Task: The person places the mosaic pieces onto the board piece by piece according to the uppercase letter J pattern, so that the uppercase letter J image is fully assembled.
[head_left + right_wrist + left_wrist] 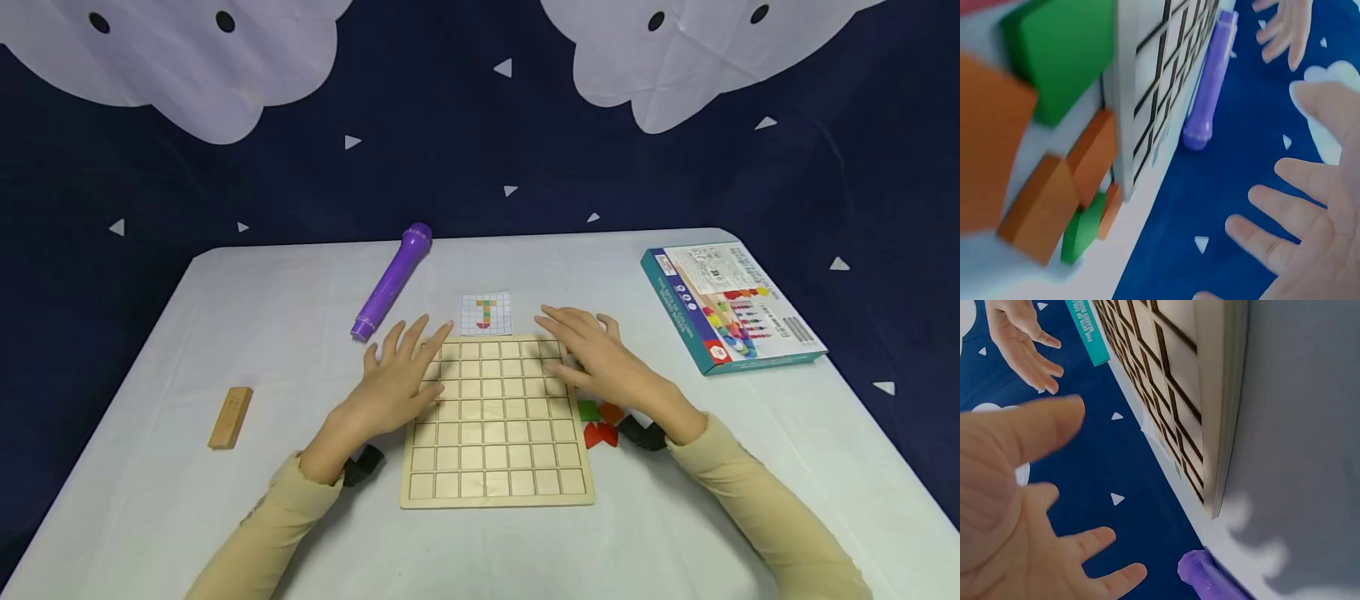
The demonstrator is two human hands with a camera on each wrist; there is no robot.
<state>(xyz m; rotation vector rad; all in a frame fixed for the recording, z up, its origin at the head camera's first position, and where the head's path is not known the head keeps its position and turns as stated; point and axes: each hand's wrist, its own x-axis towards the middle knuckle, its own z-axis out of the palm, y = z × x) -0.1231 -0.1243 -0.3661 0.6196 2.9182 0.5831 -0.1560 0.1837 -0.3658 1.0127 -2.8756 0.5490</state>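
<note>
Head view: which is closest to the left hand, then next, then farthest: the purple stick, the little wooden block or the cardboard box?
Starting from the left hand:
1. Purple stick: nearest, just past the fingers.
2. Wooden block: next, off to the hand's left.
3. Cardboard box: farthest, away on the right side.

A pale wooden grid board (483,433) lies flat; red, green and orange blocks (588,410) beside its right edge.
</note>
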